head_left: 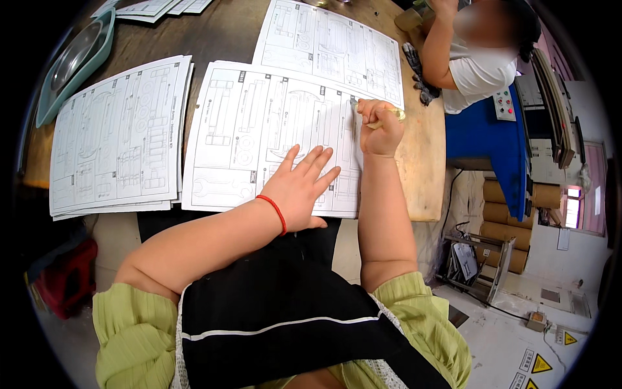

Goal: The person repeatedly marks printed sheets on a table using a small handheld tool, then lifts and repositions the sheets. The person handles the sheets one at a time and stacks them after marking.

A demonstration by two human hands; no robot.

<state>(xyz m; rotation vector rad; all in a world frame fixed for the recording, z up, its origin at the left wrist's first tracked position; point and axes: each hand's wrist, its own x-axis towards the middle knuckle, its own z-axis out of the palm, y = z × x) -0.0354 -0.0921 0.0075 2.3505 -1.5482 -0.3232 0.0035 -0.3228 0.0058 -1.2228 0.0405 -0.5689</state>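
A printed white sheet (227, 155) with line drawings of tools and parts lies in front of me at the table's near edge. My left hand (299, 185), a red cord round its wrist, rests flat on the sheet's lower part with its fingers spread. Near the sheet's right edge my right hand (381, 129) is closed round a tool with a translucent yellow handle (401, 115). A small greyish tip shows at the left of the fist, over the sheet; the fingers hide the rest, so its exact kind cannot be told.
Stacked printed sheets (116, 142) lie at left, beside a green tray (76, 78) holding a metal dish. Another printed sheet (330, 45) lies beyond mine. Dark gloves (421, 74) lie at the wooden table's (424, 162) right side, near another person's arm. A blue machine (486, 142) stands beyond.
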